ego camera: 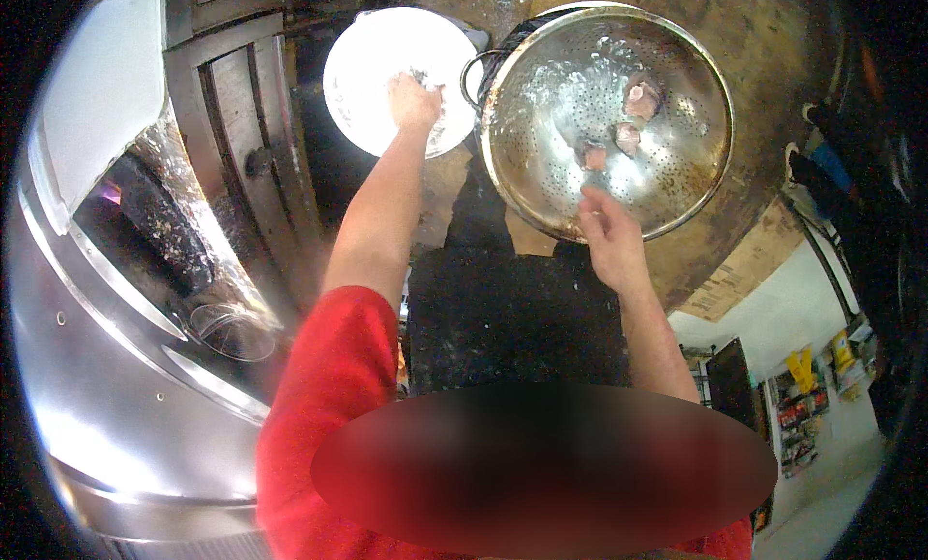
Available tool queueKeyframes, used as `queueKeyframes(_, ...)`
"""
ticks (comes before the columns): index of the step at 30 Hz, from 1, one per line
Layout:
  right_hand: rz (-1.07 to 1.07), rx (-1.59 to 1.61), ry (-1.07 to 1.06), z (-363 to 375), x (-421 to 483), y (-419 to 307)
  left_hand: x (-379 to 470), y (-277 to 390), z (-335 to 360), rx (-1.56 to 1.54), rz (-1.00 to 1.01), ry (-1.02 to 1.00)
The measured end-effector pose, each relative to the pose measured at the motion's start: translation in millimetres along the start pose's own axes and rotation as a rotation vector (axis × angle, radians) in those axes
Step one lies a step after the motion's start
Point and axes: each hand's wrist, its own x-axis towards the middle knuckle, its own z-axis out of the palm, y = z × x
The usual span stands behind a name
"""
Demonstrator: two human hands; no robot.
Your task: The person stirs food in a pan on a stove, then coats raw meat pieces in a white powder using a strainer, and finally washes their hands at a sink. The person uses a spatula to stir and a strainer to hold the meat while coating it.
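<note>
My left hand (415, 103) reaches down into a round white tub (355, 67), whose inside is washed out by glare. A small dark lump (419, 75) shows at its fingertips; whether the fingers grip it is hard to tell. My right hand (612, 234) hovers over the near rim of a large perforated metal colander (681, 168), thumb and fingers apart, with nothing seen between them. Just beyond those fingers lies a pinkish chunk of raw flesh with a dark side (594, 157). Two more chunks, a smaller one (628, 137) and a larger one (641, 100), rest farther in.
On the left are a stainless steel appliance (116, 429), a wire strainer (232, 332) and a white plastic panel or container (101, 89). Behind them stands a dark panelled door (239, 118). A cardboard piece (739, 263) lies at right. White residue marks the brown floor.
</note>
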Motion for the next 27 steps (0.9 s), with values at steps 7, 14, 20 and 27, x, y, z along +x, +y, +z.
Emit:
queueKeyframes(7,0.069,0.057,-0.022,-23.3,-8.1,11.9,-11.9,-4.9,-58.0,-0.88,-0.246,0.134)
queueKeyframes(14,0.02,0.042,0.084,-32.6,-0.4,40.4,-18.0,-29.0,-68.2,-0.418,-0.198,0.128)
queueKeyframes(20,0.042,0.044,0.086,-33.2,-5.9,49.1,-17.1,10.8,-31.6,-0.111,-0.027,0.052)
queueKeyframes(27,0.048,0.11,0.119,-45.4,-13.2,56.7,10.4,-1.8,-53.9,-0.603,-0.423,0.139)
